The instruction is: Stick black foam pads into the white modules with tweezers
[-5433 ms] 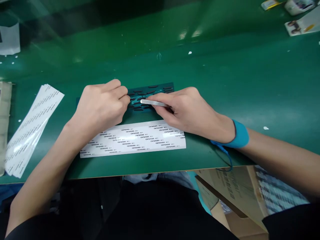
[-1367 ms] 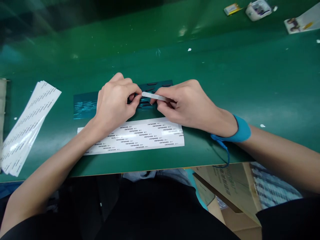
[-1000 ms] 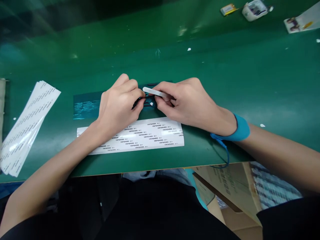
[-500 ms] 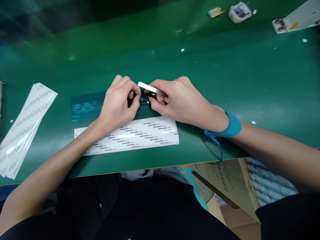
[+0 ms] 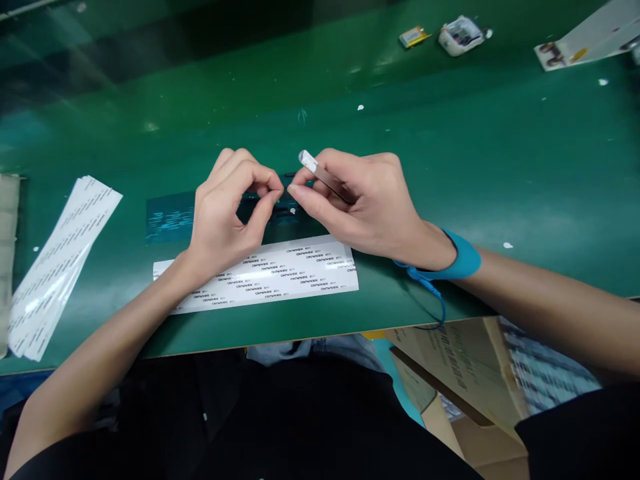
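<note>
My left hand (image 5: pixel 225 207) is closed in a pinch, thumb against index finger; whatever lies between them is too small to make out. Close beside it, my right hand (image 5: pixel 375 203) also pinches at the fingertips. Tucked in that hand is a slim metal tool that looks like tweezers (image 5: pixel 334 183), its whitish end pointing up and left. Beneath both hands lies a dark blue film sheet (image 5: pixel 170 219), with small black pieces (image 5: pixel 284 212) partly hidden by the fingers. Nearer the table edge is a white printed backing sheet (image 5: pixel 290 273), overlapped by my left wrist.
More white printed strips (image 5: pixel 65 267) lie fanned at the left, by a pale tray-like object (image 5: pixel 9 267). Far back are a small battery (image 5: pixel 413 37) and a white device shell (image 5: pixel 461 36). A blue wrist strap (image 5: pixel 463 255) trails a cord; a cardboard box (image 5: pixel 450 367) stands below the edge.
My fingertips have come closer together above the film, and both are pinched. The metal tool has swung more upright in my right hand. The view has shifted slightly.
</note>
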Available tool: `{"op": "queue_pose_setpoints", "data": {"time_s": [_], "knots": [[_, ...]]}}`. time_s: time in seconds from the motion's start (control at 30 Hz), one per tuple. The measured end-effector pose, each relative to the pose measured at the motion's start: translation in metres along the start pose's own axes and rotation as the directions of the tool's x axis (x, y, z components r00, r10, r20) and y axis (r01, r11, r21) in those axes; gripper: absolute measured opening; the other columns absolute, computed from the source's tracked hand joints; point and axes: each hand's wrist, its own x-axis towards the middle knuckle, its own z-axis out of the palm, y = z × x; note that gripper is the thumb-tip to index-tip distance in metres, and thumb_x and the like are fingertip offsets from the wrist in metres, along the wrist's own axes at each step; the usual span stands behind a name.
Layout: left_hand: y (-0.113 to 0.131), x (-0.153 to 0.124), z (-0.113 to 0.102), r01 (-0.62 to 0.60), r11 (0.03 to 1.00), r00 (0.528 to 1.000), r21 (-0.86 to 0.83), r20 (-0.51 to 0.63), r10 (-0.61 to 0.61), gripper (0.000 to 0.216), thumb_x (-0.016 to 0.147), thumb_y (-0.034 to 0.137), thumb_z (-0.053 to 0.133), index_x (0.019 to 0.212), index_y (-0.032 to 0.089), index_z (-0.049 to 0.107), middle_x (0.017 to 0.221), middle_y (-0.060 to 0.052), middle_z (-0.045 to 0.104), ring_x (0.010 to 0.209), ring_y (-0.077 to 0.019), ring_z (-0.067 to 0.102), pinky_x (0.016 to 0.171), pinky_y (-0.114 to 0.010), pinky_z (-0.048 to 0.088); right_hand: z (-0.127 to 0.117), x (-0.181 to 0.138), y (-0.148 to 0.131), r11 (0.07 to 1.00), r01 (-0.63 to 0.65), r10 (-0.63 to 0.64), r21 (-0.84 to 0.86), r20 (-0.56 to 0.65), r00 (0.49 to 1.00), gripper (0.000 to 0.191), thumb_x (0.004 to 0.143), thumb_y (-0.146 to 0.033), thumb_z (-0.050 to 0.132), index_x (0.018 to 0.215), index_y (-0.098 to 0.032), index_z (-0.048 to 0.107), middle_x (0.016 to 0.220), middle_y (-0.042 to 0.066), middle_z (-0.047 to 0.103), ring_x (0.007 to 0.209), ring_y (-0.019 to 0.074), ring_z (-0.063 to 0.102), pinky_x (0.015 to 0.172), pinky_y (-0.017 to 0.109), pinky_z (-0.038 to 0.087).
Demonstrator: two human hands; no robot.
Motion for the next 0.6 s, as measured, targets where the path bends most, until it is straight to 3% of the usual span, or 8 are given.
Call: {"op": "queue_pose_setpoints", "data": {"time_s": [0.2, 0.3, 0.37, 0.43, 0.6], "knots": [[0.001, -0.002, -0.001, -0.079, 0.995, 0.997, 0.066, 0.009, 0.078, 0.024, 0.11, 0.036, 0.053, 0.09, 0.027, 0.063, 0.09, -0.007, 0.07, 0.095, -0.0277, 0.067, 0.088, -0.051, 0.054, 0.003, 0.0, 0.008, 0.963, -0.164, 0.138, 0.215, 0.131, 0.982, 0.021, 0.104, -0.033, 0.067, 0.087, -0.023, 0.059, 0.065, -0.007, 0.045, 0.055, 0.0109, 0.039, 0.052, 0.029, 0.031], [0.01, -0.004, 0.0, -0.003, 1.0, 0.994, -0.021, -0.105, 0.0, 0.017, 0.109, 0.037, 0.058, 0.097, 0.027, 0.066, 0.094, -0.005, 0.072, 0.091, -0.0235, 0.067, 0.085, -0.046, 0.055, 0.003, 0.001, 0.011, 0.931, -0.21, 0.18, 0.3, 0.123, 0.976, 0.024, 0.102, -0.039, 0.07, 0.088, -0.022, 0.061, 0.067, -0.004, 0.053, 0.057, 0.0117, 0.046, 0.051, 0.028, 0.035], [0.016, -0.005, 0.0, 0.06, 0.993, 0.982, -0.099, -0.172, -0.077, 0.011, 0.107, 0.036, 0.065, 0.1, 0.027, 0.069, 0.093, -0.004, 0.072, 0.085, -0.0203, 0.067, 0.073, -0.04, 0.055, 0.003, 0.001, 0.009, 0.941, -0.201, 0.197, 0.274, 0.044, 0.979, 0.022, 0.102, -0.038, 0.071, 0.089, -0.023, 0.061, 0.067, -0.004, 0.056, 0.057, 0.0115, 0.046, 0.052, 0.028, 0.036], [0.02, -0.005, 0.001, 0.103, 0.98, 0.979, -0.173, -0.157, -0.131, 0.009, 0.104, 0.034, 0.07, 0.099, 0.027, 0.073, 0.091, -0.003, 0.074, 0.08, -0.0182, 0.067, 0.063, -0.036, 0.051, 0.004, -0.001, 0.005, 0.961, -0.185, 0.194, 0.205, -0.025, 0.981, 0.021, 0.1, -0.037, 0.071, 0.089, -0.023, 0.061, 0.065, -0.005, 0.057, 0.053, 0.0103, 0.041, 0.052, 0.028, 0.035], [0.02, -0.005, 0.003, 0.158, 0.938, 0.979, -0.308, -0.076, -0.19, 0.01, 0.1, 0.035, 0.074, 0.095, 0.027, 0.077, 0.09, -0.002, 0.076, 0.081, -0.019, 0.07, 0.062, -0.035, 0.055, 0.006, -0.005, -0.001, 0.994, -0.108, 0.109, 0.027, -0.08, 0.991, 0.017, 0.1, -0.035, 0.069, 0.089, -0.024, 0.064, 0.062, -0.006, 0.058, 0.05, 0.0102, 0.039, 0.053, 0.031, 0.037]]}}
